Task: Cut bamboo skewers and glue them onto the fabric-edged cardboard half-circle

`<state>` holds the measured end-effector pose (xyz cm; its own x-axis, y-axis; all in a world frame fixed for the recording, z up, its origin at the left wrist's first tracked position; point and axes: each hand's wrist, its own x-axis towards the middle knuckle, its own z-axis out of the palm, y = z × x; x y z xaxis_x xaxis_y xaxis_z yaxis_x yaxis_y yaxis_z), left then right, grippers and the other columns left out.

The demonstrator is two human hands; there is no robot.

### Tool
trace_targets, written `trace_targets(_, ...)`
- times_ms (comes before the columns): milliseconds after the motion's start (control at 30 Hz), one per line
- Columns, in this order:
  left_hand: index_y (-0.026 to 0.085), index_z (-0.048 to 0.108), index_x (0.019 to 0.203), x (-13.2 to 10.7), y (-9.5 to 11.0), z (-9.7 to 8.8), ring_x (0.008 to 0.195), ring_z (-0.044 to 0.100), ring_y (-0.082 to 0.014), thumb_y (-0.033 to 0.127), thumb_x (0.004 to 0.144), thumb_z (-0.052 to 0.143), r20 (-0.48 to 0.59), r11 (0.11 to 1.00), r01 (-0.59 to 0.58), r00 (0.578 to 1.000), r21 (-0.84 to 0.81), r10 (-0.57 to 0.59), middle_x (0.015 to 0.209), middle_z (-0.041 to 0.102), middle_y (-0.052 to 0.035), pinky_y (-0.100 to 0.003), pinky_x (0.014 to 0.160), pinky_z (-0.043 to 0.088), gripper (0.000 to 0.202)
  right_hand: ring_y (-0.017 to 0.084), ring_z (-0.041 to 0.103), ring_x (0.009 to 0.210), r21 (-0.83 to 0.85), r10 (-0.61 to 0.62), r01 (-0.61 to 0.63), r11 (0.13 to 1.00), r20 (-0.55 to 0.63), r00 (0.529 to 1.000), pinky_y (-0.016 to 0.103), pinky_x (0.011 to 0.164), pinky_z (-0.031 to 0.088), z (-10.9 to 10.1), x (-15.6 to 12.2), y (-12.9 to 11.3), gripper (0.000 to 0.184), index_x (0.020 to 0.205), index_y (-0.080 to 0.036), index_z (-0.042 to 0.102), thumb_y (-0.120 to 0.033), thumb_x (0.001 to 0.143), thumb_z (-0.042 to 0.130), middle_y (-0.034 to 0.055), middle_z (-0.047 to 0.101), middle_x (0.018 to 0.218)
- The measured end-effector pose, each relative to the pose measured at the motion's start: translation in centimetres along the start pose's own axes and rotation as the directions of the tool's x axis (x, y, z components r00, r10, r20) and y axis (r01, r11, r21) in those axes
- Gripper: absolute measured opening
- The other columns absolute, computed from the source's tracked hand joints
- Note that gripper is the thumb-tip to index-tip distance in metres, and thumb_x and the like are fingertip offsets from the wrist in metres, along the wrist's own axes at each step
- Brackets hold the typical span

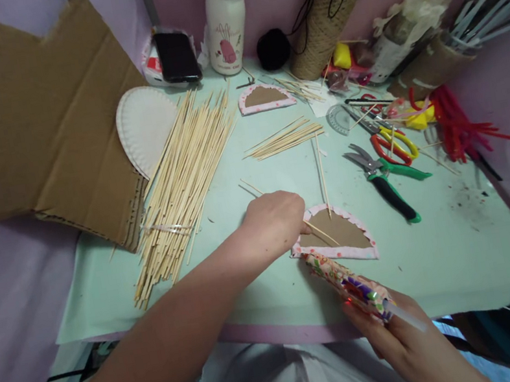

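Note:
My left hand (276,221) is closed on a thin bamboo skewer (322,232), whose lower end reaches over a half-round cardboard piece (344,232) edged with pink spotted fabric. Another skewer (322,172) lies pointing away from the same piece, its near end on the cardboard. In my right hand (387,325) is a glue gun (350,283) covered in flowered wrapping, with a glue stick sticking out behind and a small red light. Its nozzle is close to the straight edge of the cardboard piece.
A large bundle of skewers (186,190) lies at left beside folded cardboard (40,123). A smaller skewer group (282,138) and a second half-round piece (267,97) lie farther back. Pruning shears (384,178) and scissors (392,144) lie at right. A white bottle (227,34) stands behind.

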<state>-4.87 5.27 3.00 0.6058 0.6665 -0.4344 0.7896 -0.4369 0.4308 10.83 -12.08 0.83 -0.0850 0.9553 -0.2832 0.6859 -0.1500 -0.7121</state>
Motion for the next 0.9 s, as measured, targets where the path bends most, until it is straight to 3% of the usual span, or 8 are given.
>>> trace_targets(700,0.014,0.067,0.078,-0.4,0.2,-0.3,0.070,0.062,-0.0197,0.038,0.083,0.058,0.002,1.000,0.003,1.000,0.013,-0.003,0.077,0.065,-0.0093,-0.026,0.053,0.033,0.026,0.011,0.042,0.040,-0.009,0.009,-0.009,1.000,-0.005,1.000,0.021,0.040,0.036,-0.1,-0.3,-0.1,0.026,0.071,-0.022,0.047,-0.037,0.092,0.044,-0.0043,0.047,0.052)
trace_targets(900,0.014,0.067,0.080,-0.5,0.3,-0.5,0.072,0.061,-0.0199,0.038,0.083,0.057,0.015,0.999,0.004,1.000,0.034,-0.005,0.080,0.065,-0.0102,-0.026,0.055,0.034,0.027,0.012,0.042,0.039,-0.068,-0.025,0.018,0.998,-0.096,0.995,0.023,0.039,0.036,-0.5,-1.0,0.0,0.026,0.081,-0.021,0.056,-0.038,0.093,0.041,-0.0041,0.047,0.048)
